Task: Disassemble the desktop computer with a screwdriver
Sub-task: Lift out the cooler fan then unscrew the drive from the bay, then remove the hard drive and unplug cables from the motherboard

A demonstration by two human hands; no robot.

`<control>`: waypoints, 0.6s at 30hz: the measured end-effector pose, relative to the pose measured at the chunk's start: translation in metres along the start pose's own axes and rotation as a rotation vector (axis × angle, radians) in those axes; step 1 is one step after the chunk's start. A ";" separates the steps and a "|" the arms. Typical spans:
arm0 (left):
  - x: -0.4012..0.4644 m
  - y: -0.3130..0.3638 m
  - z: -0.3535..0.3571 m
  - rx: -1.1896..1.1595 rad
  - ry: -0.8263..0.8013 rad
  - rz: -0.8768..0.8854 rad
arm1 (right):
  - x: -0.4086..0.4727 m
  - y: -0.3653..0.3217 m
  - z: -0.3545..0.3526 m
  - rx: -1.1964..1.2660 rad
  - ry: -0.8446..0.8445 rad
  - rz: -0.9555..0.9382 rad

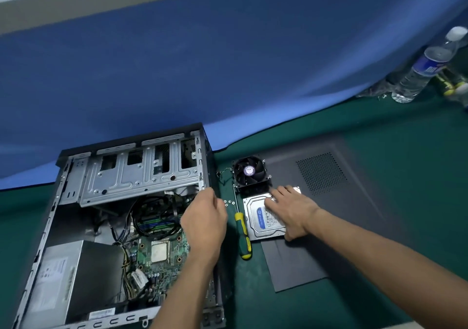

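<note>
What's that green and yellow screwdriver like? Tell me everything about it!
The screwdriver has a chunky green handle with yellow stripes and a thin dark metal shaft. It lies flat on the green mat, handle toward the person, tip pointing away toward the loose screws. It rests between the open computer case and the hard drive. No hand holds it.

Green-and-yellow screwdriver (242,235), green table (379,139), blue backdrop (228,63).

Single head-worn view, wide-angle, looking forward and down, close over green table (379,151)
</note>
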State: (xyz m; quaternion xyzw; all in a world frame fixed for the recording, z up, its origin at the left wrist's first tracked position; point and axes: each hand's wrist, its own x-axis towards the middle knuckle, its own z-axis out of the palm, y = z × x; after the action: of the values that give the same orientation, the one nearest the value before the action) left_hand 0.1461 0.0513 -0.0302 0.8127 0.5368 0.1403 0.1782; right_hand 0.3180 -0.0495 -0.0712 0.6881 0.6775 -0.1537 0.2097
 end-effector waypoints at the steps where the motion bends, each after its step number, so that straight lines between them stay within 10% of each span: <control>1: 0.000 0.000 0.000 -0.016 0.009 -0.008 | 0.003 0.000 0.001 -0.025 -0.015 0.012; 11: 0.000 0.000 0.000 -0.030 -0.008 -0.039 | 0.006 0.000 -0.001 -0.019 -0.054 0.130; 18: -0.003 0.001 -0.006 -0.127 0.014 -0.020 | -0.010 -0.024 -0.041 0.406 0.187 0.300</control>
State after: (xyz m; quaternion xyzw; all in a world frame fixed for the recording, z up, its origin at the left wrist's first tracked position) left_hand 0.1436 0.0483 -0.0247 0.7934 0.5359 0.1779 0.2273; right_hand 0.2908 -0.0377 -0.0323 0.8198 0.5397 -0.1897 0.0244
